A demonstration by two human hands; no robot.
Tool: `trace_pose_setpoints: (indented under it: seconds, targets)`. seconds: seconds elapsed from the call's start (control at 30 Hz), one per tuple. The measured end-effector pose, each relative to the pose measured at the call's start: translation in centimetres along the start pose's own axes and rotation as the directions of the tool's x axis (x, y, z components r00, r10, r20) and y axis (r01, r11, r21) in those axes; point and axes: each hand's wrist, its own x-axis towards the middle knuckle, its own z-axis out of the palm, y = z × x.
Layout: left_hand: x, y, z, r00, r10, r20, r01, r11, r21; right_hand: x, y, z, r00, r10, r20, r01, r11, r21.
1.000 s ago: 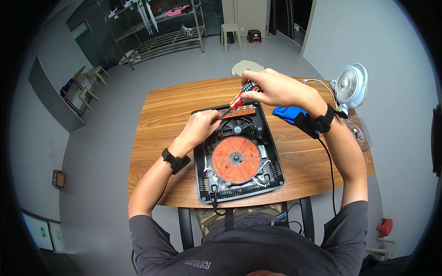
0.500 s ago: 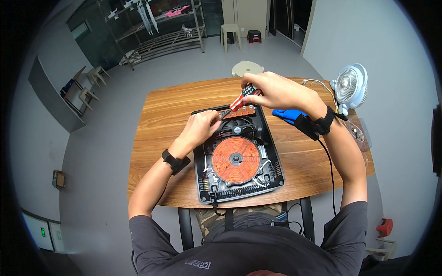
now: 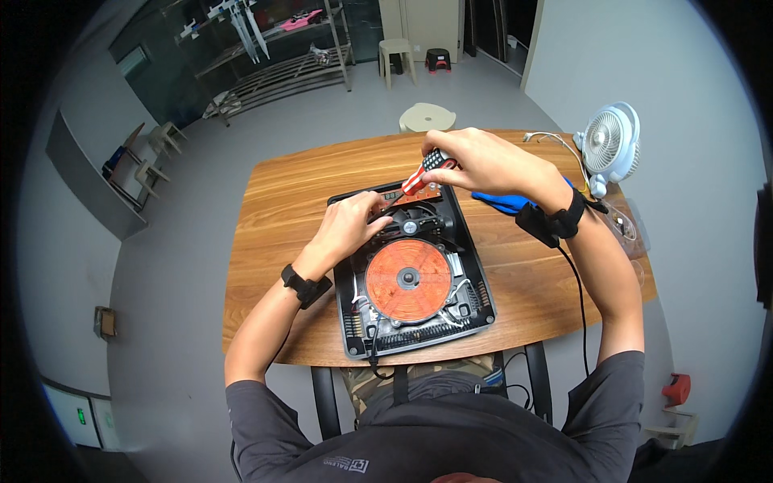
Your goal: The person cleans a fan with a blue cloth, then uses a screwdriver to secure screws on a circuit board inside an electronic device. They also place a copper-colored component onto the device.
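Observation:
An opened induction cooker (image 3: 481, 302) lies on the table, with its round copper coil (image 3: 408, 280) exposed. Behind the coil sit a black cooling fan (image 3: 411, 228) and an orange control board (image 3: 429, 195). My right hand (image 3: 487, 165) is wrapped round the patterned red, white and black handle of a screwdriver (image 3: 414, 182), held at a slant. Its shaft slopes down to the left, between the thumb and fingers of my left hand (image 3: 348, 225), which are closed round it over the cooker's far left corner. Those fingers hide the tip.
Right of the cooker lies blue cloth-like material (image 3: 501, 202). A small white fan (image 3: 609, 145) and a clear plastic box (image 3: 632, 229) stand at the table's right edge. Dark bands (image 3: 306, 286) with a cable are on my wrists. A stool (image 3: 427, 117) is beyond the table.
The view has shifted slightly. Against the cooker, my right hand and the screwdriver have moved a little to the right, and more of the shaft shows by my left fingers.

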Motion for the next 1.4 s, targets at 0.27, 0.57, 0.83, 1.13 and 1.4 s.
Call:
trace_pose_setpoints:
  seconds: [0.27,0.57,0.83,1.13,1.4]
  targets:
    - [2.4,-1.3,1.7,0.974,0.125,0.187,-0.147,0.983,0.111,-0.5,4.8,-3.2,0.993,0.119,-0.015,-0.12,0.982,-0.143]
    - [6.3,0.0,5.2,0.936,0.135,0.325,-0.193,0.969,0.155,0.3,7.7,-3.5,0.957,0.277,0.085,-0.257,0.946,-0.197]
    - [7.2,-0.6,5.9,0.921,0.113,0.373,-0.164,0.981,0.108,1.5,8.8,-2.5,0.973,0.18,0.142,-0.154,0.972,-0.177]
    - [7.7,0.0,5.7,0.919,0.102,0.382,-0.159,0.98,0.121,2.6,9.1,-2.3,0.971,0.134,0.2,-0.108,0.985,-0.136]
    - [7.8,0.2,5.6,0.91,0.084,0.406,-0.151,0.979,0.134,3.3,9.0,-2.2,0.957,0.154,0.246,-0.119,0.982,-0.149]
